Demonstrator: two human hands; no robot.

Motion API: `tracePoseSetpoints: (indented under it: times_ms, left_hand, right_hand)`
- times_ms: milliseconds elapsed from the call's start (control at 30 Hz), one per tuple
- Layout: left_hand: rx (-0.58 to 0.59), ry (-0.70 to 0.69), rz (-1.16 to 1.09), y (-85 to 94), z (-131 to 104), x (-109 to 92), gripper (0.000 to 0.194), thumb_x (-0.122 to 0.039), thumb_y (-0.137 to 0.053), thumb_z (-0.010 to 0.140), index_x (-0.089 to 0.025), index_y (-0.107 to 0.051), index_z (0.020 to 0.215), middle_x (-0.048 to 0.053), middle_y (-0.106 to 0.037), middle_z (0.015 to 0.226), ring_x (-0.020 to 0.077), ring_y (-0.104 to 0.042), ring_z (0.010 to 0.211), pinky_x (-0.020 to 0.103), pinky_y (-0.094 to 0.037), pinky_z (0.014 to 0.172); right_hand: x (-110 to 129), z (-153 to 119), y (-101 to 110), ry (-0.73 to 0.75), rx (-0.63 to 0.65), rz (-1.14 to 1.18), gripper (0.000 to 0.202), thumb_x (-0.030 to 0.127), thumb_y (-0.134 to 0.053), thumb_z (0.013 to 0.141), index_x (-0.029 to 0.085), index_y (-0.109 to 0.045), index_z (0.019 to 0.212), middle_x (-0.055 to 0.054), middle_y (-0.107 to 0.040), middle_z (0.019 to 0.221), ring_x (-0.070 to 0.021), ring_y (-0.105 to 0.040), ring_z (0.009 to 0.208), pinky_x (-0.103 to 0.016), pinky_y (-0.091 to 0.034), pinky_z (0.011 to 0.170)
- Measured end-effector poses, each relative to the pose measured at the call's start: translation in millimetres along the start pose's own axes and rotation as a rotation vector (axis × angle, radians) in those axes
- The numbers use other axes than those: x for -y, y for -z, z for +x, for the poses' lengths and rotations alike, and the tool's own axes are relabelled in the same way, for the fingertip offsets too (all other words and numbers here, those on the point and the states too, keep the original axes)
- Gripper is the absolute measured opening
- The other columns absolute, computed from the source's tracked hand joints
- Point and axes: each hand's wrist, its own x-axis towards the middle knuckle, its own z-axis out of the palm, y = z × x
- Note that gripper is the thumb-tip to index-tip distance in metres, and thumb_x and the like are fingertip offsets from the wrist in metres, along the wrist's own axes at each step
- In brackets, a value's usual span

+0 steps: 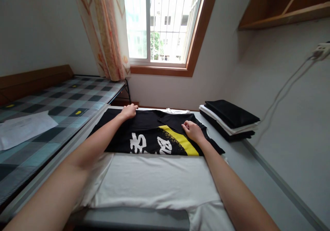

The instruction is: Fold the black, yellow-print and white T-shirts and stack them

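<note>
While the black T-shirt (146,124) lies over the white T-shirt (160,179), the left hand (129,111) bends at its far edge and the right hand (194,131) curls by its yellow stripe (189,147) — I can't tell if either pinches cloth — so this looks like smoothing, and the next move calls for gentle, even pulling.

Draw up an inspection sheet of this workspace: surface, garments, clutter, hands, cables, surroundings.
Surface: pale tabletop, partly covered by cloth.
Garments: black printed garment lying on white cloth; folded black-and-white stack at right.
Clutter: paper on the checked mattress, left.
Hands: left hand at the black garment's far edge; right hand on it, beside the yellow band; grip unclear.
Cables: cord running from wall socket down toward the stack.
Surroundings: barred window, flowered curtain, wall shelf.
</note>
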Motion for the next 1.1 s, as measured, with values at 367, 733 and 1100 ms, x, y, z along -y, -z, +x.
tracePoseSetpoints:
  times_ms: [367,733,1100]
  left_hand:
    - [-0.047,0.052,0.093,-38.9,-14,108,0.048,-0.021,-0.038,0.089,-0.019,-0.052,0.135,0.015,-0.057,0.134,0.0274,-0.05,0.125,0.043,-0.029,0.104]
    - [-0.078,0.209,-0.031,-27.9,0,109,0.032,-0.023,-0.055,0.073,-0.022,-0.072,0.1,0.011,-0.07,0.114,0.035,-0.053,0.115,0.05,-0.03,0.099]
    - [-0.112,0.11,0.062,-24.5,-18,128,0.03,-0.023,-0.049,0.079,-0.023,-0.069,0.102,0.011,-0.069,0.116,0.029,-0.055,0.114,0.049,-0.022,0.103]
  right_hand:
    - [-19,18,11,-0.134,-0.21,-0.184,0.03,0.025,-0.046,0.092,0.02,-0.067,0.112,-0.015,-0.061,0.114,-0.0301,-0.051,0.104,-0.04,-0.041,0.088]
    - [-32,74,19,-0.065,0.07,-0.283,0.037,0.024,-0.05,0.09,0.021,-0.063,0.125,-0.013,-0.062,0.126,-0.032,-0.048,0.115,-0.043,-0.038,0.095]
    - [-30,79,13,-0.126,0.087,-0.361,0.033,0.018,-0.048,0.086,0.021,-0.072,0.108,-0.016,-0.062,0.118,-0.0344,-0.048,0.112,-0.047,-0.037,0.092]
